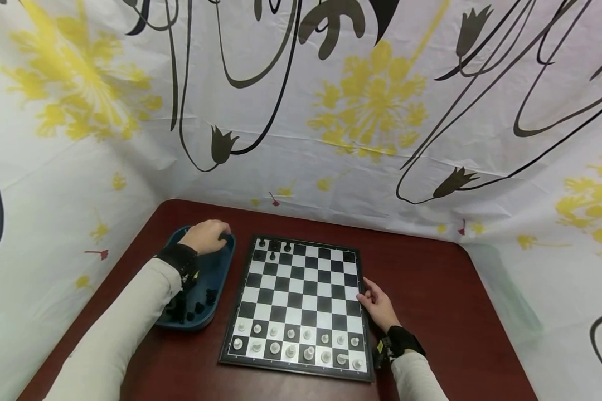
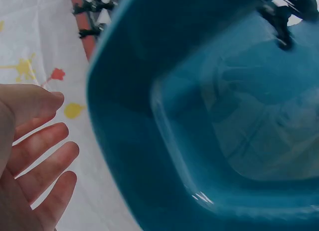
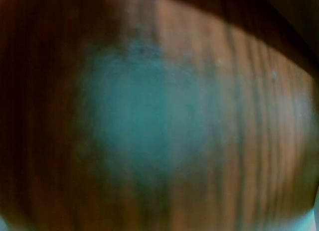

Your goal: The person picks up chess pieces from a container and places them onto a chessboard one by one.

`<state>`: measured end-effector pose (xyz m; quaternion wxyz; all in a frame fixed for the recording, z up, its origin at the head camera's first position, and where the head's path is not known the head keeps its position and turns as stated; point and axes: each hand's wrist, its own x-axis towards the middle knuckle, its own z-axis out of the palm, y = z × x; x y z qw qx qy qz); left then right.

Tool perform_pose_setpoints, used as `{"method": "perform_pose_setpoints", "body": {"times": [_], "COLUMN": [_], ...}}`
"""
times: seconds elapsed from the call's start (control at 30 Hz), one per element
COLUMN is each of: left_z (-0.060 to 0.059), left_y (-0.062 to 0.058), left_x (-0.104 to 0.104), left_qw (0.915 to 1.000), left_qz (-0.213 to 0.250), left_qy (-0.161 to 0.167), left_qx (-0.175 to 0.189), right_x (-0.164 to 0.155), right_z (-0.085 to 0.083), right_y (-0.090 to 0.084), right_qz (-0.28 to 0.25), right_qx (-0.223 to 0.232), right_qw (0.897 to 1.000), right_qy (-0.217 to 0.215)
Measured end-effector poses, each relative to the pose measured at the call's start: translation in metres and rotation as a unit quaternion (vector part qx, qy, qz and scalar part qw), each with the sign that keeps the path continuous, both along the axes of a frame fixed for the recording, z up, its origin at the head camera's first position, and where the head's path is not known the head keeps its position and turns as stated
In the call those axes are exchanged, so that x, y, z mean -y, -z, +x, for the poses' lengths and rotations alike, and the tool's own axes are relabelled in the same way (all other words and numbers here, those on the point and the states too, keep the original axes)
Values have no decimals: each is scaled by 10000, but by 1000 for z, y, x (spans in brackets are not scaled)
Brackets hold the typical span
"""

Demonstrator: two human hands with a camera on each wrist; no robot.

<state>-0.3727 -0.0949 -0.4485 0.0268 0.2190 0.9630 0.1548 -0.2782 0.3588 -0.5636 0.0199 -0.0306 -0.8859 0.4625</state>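
Beyond the dark pieces (image 1: pixel 211 296) in the blue tray (image 1: pixel 224 273), over its far end, the left hand (image 1: pixel 204 236) hangs loose, empty.

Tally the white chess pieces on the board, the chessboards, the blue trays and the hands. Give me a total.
White chess pieces: 16
Chessboard: 1
Blue tray: 1
Left hand and right hand: 2
Total: 20

Tray (image 2: pixel 122 106) smooth, glossy plastic; table (image 1: pixel 421 295) glossy, wood-like; backdrop (image 1: pixel 291 178) creased cloth.
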Motion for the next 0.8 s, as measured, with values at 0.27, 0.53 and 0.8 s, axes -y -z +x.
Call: {"method": "perform_pose_setpoints", "body": {"times": [0.27,0.53,0.8], "left_z": [14,30,46], "left_y": [14,35,49], "left_x": [32,46,41], "left_qw": [9996,9982,9929], "left_qz": [-33,152,241], "left_qy": [-284,232,751], "left_qx": [1,534,887], "right_x": [1,-1,1], "right_z": [-1,-2,-2], "right_y": [0,2,3], "right_qz": [105,110,138], "right_qx": [113,90,110], "right_qw": [9999,9999,9998], "right_qy": [71,-8,35]}}
